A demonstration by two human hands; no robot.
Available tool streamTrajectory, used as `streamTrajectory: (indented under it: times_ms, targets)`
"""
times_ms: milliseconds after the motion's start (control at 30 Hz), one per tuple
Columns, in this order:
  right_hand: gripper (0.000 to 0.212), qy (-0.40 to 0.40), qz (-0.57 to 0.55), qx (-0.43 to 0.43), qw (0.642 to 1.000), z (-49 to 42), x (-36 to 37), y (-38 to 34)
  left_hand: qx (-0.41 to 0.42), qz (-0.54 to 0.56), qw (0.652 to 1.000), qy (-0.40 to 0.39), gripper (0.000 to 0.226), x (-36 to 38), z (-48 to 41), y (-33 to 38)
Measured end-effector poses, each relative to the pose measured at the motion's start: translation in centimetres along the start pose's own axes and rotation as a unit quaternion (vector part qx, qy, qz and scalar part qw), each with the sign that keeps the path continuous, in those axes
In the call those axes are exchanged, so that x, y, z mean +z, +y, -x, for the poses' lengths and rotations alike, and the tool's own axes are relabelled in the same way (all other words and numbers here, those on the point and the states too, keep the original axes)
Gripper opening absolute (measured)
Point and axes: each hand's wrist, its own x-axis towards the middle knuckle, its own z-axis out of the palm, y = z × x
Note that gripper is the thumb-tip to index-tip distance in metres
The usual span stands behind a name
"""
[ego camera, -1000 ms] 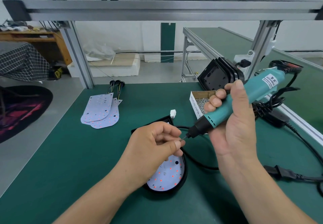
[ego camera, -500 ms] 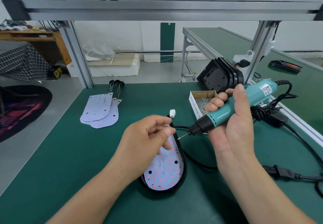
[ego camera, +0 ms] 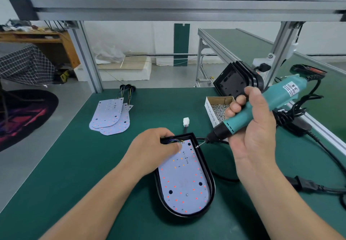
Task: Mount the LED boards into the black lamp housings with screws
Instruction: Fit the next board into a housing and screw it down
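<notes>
A black lamp housing (ego camera: 210, 174) lies on the green mat with a white LED board (ego camera: 183, 181) seated in it; one screw (ego camera: 186, 194) shows near the board's lower middle. My left hand (ego camera: 155, 146) grips the housing's far left corner, thumb lying on the board beside the coloured wires. My right hand (ego camera: 250, 127) grips a teal electric screwdriver (ego camera: 277, 97). Its bit carries a small screw (ego camera: 197, 146), which hovers just over the board's upper right edge by the rim.
An open box of screws (ego camera: 219, 108) stands behind the screwdriver, with stacked black housings (ego camera: 237, 82) beyond it. Spare LED boards (ego camera: 110, 116) lie at the left. A white connector (ego camera: 186, 121) and black cables (ego camera: 318, 187) run on the right.
My left hand left the bit tip and moved to the housing's far left corner, uncovering the board. The screwdriver tip came down to the board's upper right edge.
</notes>
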Motion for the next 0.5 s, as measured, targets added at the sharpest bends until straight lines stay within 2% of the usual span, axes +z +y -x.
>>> streamTrajectory:
  times_ms: [167, 500]
  targets:
    - [0.017, -0.024, 0.052, -0.012, 0.998, 0.2, 0.1, 0.7, -0.011, -0.009, 1.0, -0.015, 0.016, 0.2, -0.3, 0.4]
    - [0.014, -0.045, 0.1, -0.027, 0.994, 0.0, 0.4, 1.7, -0.011, -0.039, 0.999, -0.013, 0.014, 0.2, -0.5, 0.9]
